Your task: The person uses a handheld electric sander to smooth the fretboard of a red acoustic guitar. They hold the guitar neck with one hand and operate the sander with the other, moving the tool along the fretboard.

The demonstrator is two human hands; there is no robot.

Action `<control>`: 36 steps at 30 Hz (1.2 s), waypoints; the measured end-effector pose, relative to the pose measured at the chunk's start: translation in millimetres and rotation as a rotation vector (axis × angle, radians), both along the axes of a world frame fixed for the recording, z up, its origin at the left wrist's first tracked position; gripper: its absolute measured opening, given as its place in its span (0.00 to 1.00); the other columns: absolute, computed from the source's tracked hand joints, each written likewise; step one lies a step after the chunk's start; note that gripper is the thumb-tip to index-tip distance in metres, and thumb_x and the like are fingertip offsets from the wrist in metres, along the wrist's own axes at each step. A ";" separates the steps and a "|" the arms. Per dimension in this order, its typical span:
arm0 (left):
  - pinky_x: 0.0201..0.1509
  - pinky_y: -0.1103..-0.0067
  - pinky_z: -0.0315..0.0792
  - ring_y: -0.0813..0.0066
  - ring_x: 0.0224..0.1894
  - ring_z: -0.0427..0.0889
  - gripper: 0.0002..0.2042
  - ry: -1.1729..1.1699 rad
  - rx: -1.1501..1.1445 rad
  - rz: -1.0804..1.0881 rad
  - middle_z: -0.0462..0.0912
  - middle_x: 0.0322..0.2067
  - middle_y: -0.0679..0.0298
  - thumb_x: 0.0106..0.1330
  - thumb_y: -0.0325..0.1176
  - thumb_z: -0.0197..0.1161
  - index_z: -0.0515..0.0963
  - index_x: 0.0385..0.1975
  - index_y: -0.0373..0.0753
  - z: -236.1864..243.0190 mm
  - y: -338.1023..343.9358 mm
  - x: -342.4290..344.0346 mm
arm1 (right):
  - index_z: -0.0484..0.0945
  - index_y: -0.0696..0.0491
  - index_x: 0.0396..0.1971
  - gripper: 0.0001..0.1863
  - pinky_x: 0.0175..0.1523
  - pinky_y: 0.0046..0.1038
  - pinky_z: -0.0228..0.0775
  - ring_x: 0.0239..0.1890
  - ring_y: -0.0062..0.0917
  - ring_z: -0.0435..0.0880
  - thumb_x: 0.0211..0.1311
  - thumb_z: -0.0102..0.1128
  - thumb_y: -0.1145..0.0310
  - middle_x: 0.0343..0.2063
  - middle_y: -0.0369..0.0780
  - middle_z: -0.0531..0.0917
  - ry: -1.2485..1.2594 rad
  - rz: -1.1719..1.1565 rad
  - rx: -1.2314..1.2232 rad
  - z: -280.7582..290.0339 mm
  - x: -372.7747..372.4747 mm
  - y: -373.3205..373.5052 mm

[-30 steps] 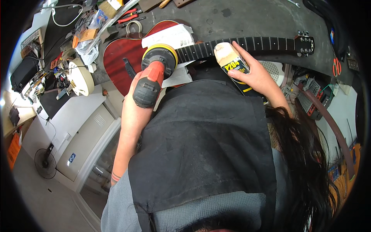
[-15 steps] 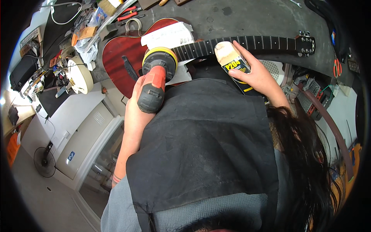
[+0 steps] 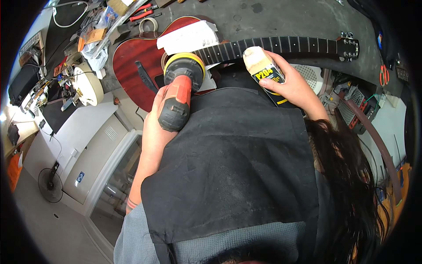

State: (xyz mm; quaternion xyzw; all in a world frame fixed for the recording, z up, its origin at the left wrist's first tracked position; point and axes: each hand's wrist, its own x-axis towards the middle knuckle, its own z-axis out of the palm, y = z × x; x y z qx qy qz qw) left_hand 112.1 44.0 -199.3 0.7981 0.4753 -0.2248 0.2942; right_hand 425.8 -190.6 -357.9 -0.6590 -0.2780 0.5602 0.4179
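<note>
My left hand (image 3: pixel 159 105) is wrapped round the red and black body of a cordless polisher (image 3: pixel 179 91). The polisher's round head has a yellow-rimmed pad, held over the near side of a dark red acoustic guitar (image 3: pixel 129 59); whether the pad touches it, I cannot tell. In my right hand (image 3: pixel 290 83) is a black bottle (image 3: pixel 263 66) with yellow print and a beige, stained upper part. It is tilted, just on the near side of the fretted neck (image 3: pixel 294 45). White paper (image 3: pixel 189 37) covers the guitar's top beside the neck.
A tape roll (image 3: pixel 148 26), red-handled pliers (image 3: pixel 141 12) and plastic bags lie beyond the guitar body. Far left stands a cream guitar body (image 3: pixel 88 83). Red-handled scissors (image 3: pixel 384 75) lie at the right. A perforated white seat or panel (image 3: pixel 307 75) shows below the neck.
The guitar body, with its paper, has shifted slightly up and left in view. The polisher has moved a little right relative to it. Both hands keep their holds.
</note>
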 end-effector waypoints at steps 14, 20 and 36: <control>0.74 0.60 0.83 0.44 0.67 0.92 0.44 0.087 0.068 -0.058 0.92 0.66 0.47 0.71 0.32 0.79 0.65 0.87 0.44 10.1 11.6 23.7 | 0.73 0.52 0.82 0.50 0.75 0.43 0.79 0.72 0.45 0.88 0.67 0.83 0.42 0.70 0.52 0.88 -0.024 0.035 -0.096 -1.8 -6.3 -5.0; 0.79 0.63 0.78 0.51 0.73 0.89 0.38 0.010 0.017 0.063 0.89 0.70 0.46 0.75 0.31 0.77 0.70 0.85 0.40 20.2 16.8 45.1 | 0.75 0.52 0.81 0.48 0.74 0.43 0.80 0.71 0.44 0.89 0.67 0.82 0.43 0.68 0.51 0.89 0.027 0.017 -0.104 6.6 -6.6 -5.4; 0.77 0.62 0.79 0.49 0.72 0.90 0.38 -0.026 0.034 0.052 0.91 0.67 0.47 0.75 0.32 0.77 0.71 0.85 0.45 17.2 18.7 45.2 | 0.74 0.58 0.80 0.51 0.74 0.44 0.79 0.71 0.48 0.89 0.68 0.83 0.42 0.67 0.56 0.89 0.020 0.047 -0.112 4.7 -5.5 -4.4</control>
